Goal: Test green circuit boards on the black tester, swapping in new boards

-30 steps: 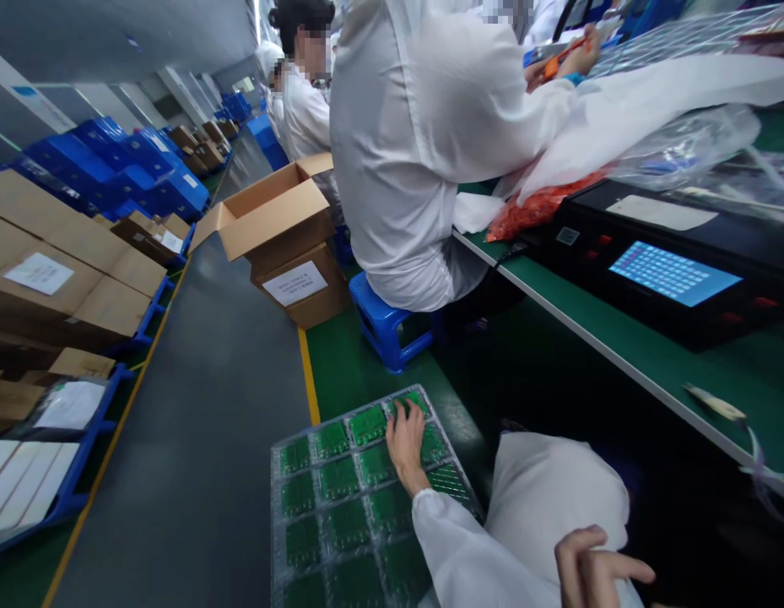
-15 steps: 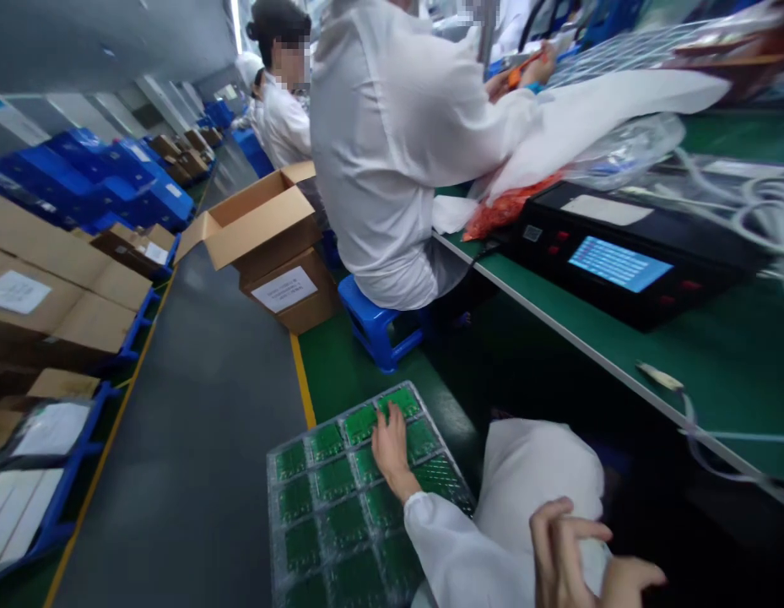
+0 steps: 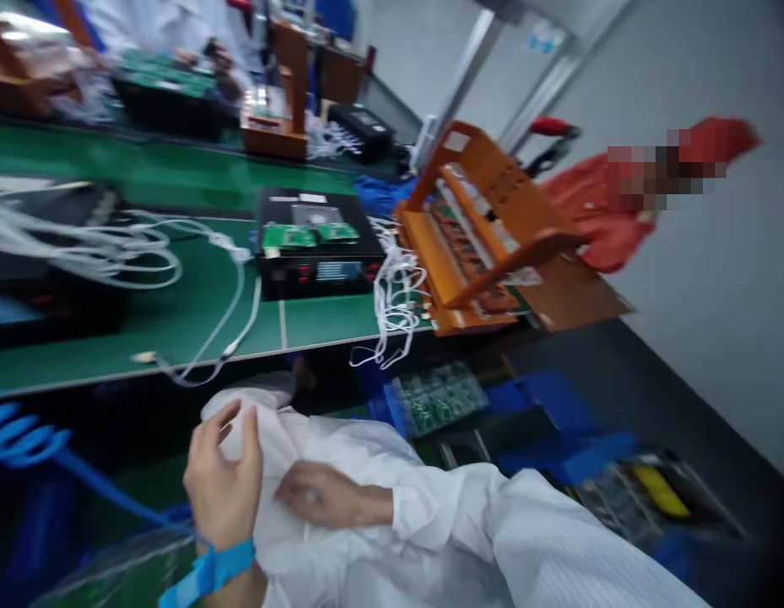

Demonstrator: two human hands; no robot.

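- Head view looks down at the person's own lap, which is covered by a white garment (image 3: 379, 507).
- The left hand (image 3: 224, 481) is at the lower left, raised upright, with a blue wrist strap (image 3: 211, 570) just below it. Its fingers are loosely curled and a little apart, and the fingertips touch the white cloth at the knee; it is not clamped on anything that I can see.
- The right hand (image 3: 321, 496) lies flat on the same cloth, just beside the left hand, coming out of a white sleeve (image 3: 442, 515). Its fingers are blurred, so I cannot tell how far they are open.
- The two hands are close together but they do not touch.
- Above the hands is the green bench (image 3: 195, 312) with white cables (image 3: 392, 295), a black device (image 3: 316, 245) and an orange rack (image 3: 473, 228).
- A tray of green boards (image 3: 439, 397) sits below the bench edge, well apart from the hands, to the right.
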